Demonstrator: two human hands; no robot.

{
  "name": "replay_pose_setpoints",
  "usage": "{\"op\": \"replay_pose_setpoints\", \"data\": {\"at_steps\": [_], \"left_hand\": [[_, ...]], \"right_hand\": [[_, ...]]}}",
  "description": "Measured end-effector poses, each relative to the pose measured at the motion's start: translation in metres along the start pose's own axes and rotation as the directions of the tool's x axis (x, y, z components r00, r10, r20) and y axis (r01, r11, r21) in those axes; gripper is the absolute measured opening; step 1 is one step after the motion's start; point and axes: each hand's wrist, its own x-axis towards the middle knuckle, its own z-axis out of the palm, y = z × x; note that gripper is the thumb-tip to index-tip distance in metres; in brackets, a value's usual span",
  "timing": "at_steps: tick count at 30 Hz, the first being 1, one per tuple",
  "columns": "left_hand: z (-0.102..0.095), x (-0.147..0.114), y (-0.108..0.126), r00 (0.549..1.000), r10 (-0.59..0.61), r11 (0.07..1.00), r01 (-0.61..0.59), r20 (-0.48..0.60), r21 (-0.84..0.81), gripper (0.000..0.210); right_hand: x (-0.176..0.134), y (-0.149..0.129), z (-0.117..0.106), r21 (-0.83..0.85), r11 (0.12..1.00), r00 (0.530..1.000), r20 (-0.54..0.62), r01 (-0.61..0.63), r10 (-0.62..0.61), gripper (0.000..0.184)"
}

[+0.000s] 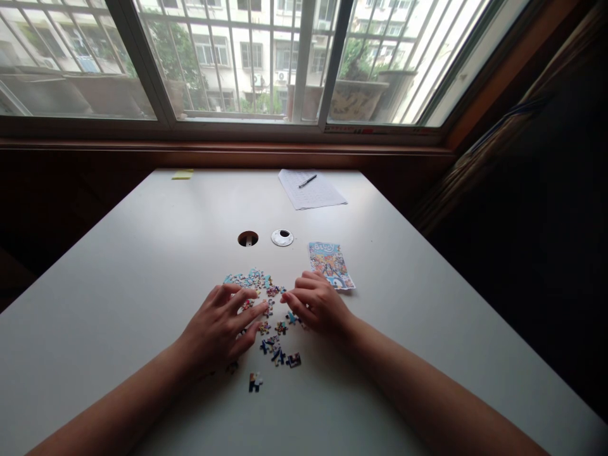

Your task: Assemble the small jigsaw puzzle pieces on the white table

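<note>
Small jigsaw puzzle pieces (254,278) lie in a loose heap on the white table, with more scattered toward me. My left hand (225,320) rests over the left side of them, its fingers spread and apart, covering some pieces. From the right, my right hand (320,301) reaches in with fingers curled together, the tips beside the colourful pieces. Whether a piece sits in those fingers is hidden. Between the hands and me lie a dark cluster of pieces (273,347), a dark piece (294,360) and a single brown-and-white piece (255,382).
A colourful picture sheet (331,263) lies just beyond my right hand. Farther back are a cable hole (247,239), its round cover (282,237), paper sheets (313,193) with a pen (308,181), and a yellow note (183,174). A barred window stands behind the table.
</note>
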Motion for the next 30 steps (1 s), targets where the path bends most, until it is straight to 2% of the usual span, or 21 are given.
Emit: {"op": "replay_pose_setpoints", "data": {"at_steps": [8, 17, 26, 30], "left_hand": [[-0.002, 0.000, 0.000, 1.000, 0.000, 1.000, 0.000, -0.014, -0.007, 0.040], [-0.005, 0.001, -0.002, 0.987, -0.052, 0.998, 0.045, -0.154, -0.049, 0.035], [-0.010, -0.001, -0.007, 0.929, -0.160, 0.982, 0.114, -0.334, -0.153, 0.024], [-0.012, -0.001, -0.012, 0.894, -0.233, 0.965, 0.165, -0.382, -0.204, 0.019]], "right_hand": [[0.001, 0.000, -0.001, 0.001, 1.000, 1.000, 0.011, -0.007, 0.007, 0.044], [0.000, 0.000, -0.001, -0.004, 1.000, 1.000, 0.005, -0.001, 0.001, 0.045], [-0.002, 0.002, -0.002, 0.028, 0.999, 1.000, -0.016, -0.022, 0.022, 0.043], [-0.003, 0.004, -0.003, 0.063, 0.996, 0.997, -0.050, -0.060, 0.063, 0.043]]}}
